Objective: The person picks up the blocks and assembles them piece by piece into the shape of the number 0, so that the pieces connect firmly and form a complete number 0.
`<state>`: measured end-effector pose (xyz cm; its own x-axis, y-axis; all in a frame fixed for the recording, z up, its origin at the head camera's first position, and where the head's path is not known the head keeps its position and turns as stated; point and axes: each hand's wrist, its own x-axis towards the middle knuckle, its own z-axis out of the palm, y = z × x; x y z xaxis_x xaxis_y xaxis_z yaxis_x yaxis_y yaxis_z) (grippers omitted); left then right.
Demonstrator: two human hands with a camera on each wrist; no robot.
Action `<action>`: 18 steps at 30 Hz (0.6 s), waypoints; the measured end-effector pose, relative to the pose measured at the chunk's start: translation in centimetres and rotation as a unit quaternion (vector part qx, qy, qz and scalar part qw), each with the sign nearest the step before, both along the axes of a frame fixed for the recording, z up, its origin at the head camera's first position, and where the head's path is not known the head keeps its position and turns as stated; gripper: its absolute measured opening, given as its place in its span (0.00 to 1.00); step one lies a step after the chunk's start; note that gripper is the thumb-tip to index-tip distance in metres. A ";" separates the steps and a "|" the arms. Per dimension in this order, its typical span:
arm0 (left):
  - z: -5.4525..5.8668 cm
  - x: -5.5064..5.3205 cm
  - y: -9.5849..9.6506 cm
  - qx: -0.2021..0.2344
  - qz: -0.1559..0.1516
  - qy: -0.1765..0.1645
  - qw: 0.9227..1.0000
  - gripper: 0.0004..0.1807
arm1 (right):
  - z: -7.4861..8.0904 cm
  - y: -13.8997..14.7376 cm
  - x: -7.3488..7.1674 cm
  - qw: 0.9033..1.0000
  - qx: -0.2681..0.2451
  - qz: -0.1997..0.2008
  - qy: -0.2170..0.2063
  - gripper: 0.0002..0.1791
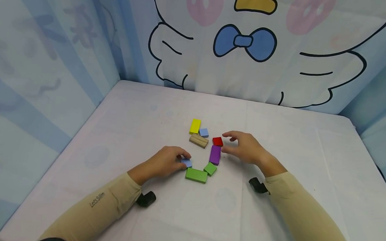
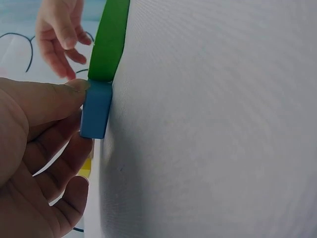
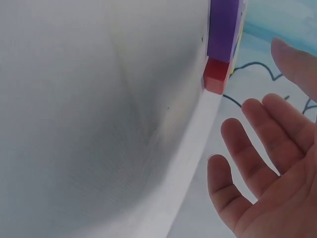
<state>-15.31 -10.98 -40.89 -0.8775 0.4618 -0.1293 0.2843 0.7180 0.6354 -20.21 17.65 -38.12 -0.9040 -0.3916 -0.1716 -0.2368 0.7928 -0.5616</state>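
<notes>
My left hand [image 1: 168, 161] pinches a small blue block [image 2: 97, 110] between thumb and fingers, at the left end of a long green block [image 1: 196, 175]. In the left wrist view the blue block meets the green one end to end. A small green block [image 1: 210, 168] sits at the long one's right end, and a purple block [image 1: 215, 155] runs up from there to a red block [image 1: 217, 141]. Just right of the red block, my right hand [image 1: 245, 148] hovers with its fingers apart and nothing between them, as the right wrist view confirms.
Beyond the hands lie a yellow block [image 1: 195, 126], another small blue block [image 1: 204, 132] and a wooden block [image 1: 198, 140], close together. A white cloth covers the table [image 1: 132, 115]. Printed curtains [image 1: 239, 76] stand along its back and left side.
</notes>
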 end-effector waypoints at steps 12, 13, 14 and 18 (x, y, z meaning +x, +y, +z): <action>0.1 0.1 0.2 -0.010 0.007 0.006 1.000 0.15 | -0.5 -0.6 2.0 0.998 -0.003 0.050 0.038 0.30; 0.1 0.0 0.2 -0.010 0.008 0.004 1.000 0.15 | -0.6 -0.7 2.1 0.998 -0.003 0.056 0.040 0.30; 0.1 0.0 0.2 -0.010 0.009 0.003 1.000 0.15 | -0.6 -0.8 2.3 0.997 -0.002 0.059 0.040 0.30; 0.1 0.0 0.2 -0.010 0.012 -0.001 1.000 0.15 | -0.7 -1.3 2.8 0.997 0.003 0.069 0.038 0.30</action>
<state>-15.28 -10.78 -40.81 -0.8876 0.4387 -0.1403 0.2663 0.7374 0.6207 -17.42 16.39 -38.79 -0.8521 -0.5123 -0.1071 -0.3856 0.7529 -0.5334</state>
